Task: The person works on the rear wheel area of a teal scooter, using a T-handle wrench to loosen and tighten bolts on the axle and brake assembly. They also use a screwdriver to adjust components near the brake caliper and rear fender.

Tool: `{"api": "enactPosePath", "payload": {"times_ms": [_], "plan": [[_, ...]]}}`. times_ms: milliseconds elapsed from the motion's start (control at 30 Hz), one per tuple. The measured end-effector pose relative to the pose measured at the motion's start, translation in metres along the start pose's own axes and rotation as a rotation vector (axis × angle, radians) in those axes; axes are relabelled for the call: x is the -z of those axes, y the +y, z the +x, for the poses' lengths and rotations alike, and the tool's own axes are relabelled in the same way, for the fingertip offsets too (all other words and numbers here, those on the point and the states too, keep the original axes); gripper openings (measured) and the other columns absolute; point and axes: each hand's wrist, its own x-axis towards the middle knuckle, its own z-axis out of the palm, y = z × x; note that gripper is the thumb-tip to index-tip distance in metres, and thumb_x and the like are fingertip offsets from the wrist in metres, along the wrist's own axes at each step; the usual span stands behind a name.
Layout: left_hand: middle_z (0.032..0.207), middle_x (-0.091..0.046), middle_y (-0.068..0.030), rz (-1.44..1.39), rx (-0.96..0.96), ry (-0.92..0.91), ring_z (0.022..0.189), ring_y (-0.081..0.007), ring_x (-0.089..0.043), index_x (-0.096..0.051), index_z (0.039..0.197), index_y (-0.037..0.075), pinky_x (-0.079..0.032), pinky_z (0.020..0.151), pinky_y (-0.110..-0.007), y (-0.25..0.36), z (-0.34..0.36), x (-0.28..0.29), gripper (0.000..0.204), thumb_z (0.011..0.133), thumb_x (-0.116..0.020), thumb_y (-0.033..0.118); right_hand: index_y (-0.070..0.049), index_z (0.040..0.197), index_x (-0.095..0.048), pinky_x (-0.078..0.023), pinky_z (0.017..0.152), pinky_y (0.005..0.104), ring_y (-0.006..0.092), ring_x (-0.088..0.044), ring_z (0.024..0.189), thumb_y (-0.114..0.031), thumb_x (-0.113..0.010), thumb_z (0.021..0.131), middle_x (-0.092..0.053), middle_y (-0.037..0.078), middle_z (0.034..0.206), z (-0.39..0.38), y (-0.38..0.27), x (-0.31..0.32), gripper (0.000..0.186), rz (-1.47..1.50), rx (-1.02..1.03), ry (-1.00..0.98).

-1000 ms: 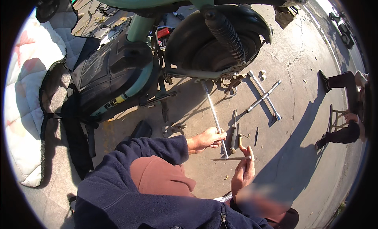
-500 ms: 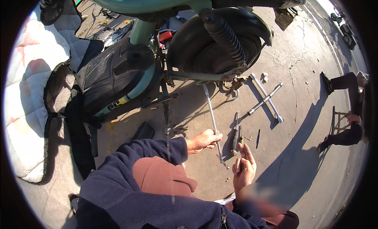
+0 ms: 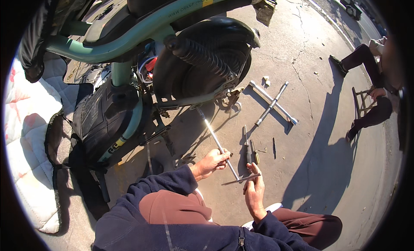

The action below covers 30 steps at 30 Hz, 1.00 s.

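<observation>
My left hand (image 3: 211, 163) is closed around the shaft of a long silver socket wrench (image 3: 212, 132) with a bent crosswise handle. The wrench's far end reaches the underside of a green electric scooter (image 3: 103, 51), beside its rear wheel (image 3: 189, 63); the exact contact is in shadow. At the near end, my right hand (image 3: 255, 191) has its fingers against the tip of the crosswise handle, the thumb near it. Just beyond that hand lie a screwdriver (image 3: 248, 152) and a thinner tool with a yellowish handle (image 3: 256, 156) on the concrete.
A four-way lug wrench (image 3: 272, 105) lies farther right, with a thin dark rod (image 3: 274, 148) nearer me. At far right a person (image 3: 375, 85) sits on a low stool (image 3: 360, 102). A white quilted cover (image 3: 32, 151) hangs at the left.
The wrench's crosswise handle has swung out to the right, and my right hand now touches its tip. My left hand stays on the shaft. The whole view has shifted.
</observation>
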Motion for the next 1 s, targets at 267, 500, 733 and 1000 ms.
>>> {"api": "enactPosePath", "payload": {"times_ms": [267, 500, 733, 1000], "plan": [[0.064, -0.036, 0.0056, -0.002, -0.037, 0.008, 0.054, -0.0054, -0.031, -0.051, 0.085, 0.008, -0.030, 0.052, -0.021, 0.006, 0.005, -0.004, 0.021, 0.097, -0.055, 0.025, -0.002, 0.136, -0.043, -0.054, 0.065, 0.0364, 0.0296, -0.066, 0.076, 0.002, -0.046, 0.079, -0.047, 0.014, 0.139, -0.030, 0.010, -0.030, 0.057, -0.771, 0.440, -0.426], [0.063, -0.036, 0.0046, -0.011, -0.038, -0.013, 0.054, -0.0060, -0.030, -0.051, 0.083, 0.008, -0.030, 0.052, -0.021, 0.005, 0.005, 0.001, 0.022, 0.097, -0.056, 0.025, 0.001, 0.139, -0.038, -0.044, 0.046, 0.0229, 0.0133, -0.051, 0.052, 0.006, -0.033, 0.086, -0.063, 0.010, 0.106, 0.005, -0.007, 0.010, 0.053, 0.146, 0.029, 0.020], [0.067, -0.039, 0.0049, -0.027, -0.071, -0.009, 0.054, -0.0048, -0.032, -0.051, 0.085, 0.009, -0.031, 0.052, -0.021, 0.004, 0.012, 0.004, 0.020, 0.097, -0.054, 0.023, -0.004, 0.132, -0.044, -0.053, 0.072, 0.0410, 0.0380, -0.063, 0.091, 0.005, -0.048, 0.076, -0.053, 0.018, 0.133, -0.030, 0.005, -0.021, 0.057, -0.732, 0.341, -0.429], [0.066, -0.036, 0.0048, -0.050, -0.082, -0.025, 0.056, -0.0060, -0.032, -0.051, 0.084, 0.008, -0.032, 0.053, -0.020, 0.007, 0.011, 0.002, 0.023, 0.097, -0.055, 0.026, 0.007, 0.114, -0.051, -0.041, 0.052, 0.0251, 0.0122, -0.043, 0.059, 0.000, -0.043, 0.087, -0.052, 0.005, 0.079, 0.014, 0.017, 0.006, 0.029, 1.044, -0.775, -0.089]]}}
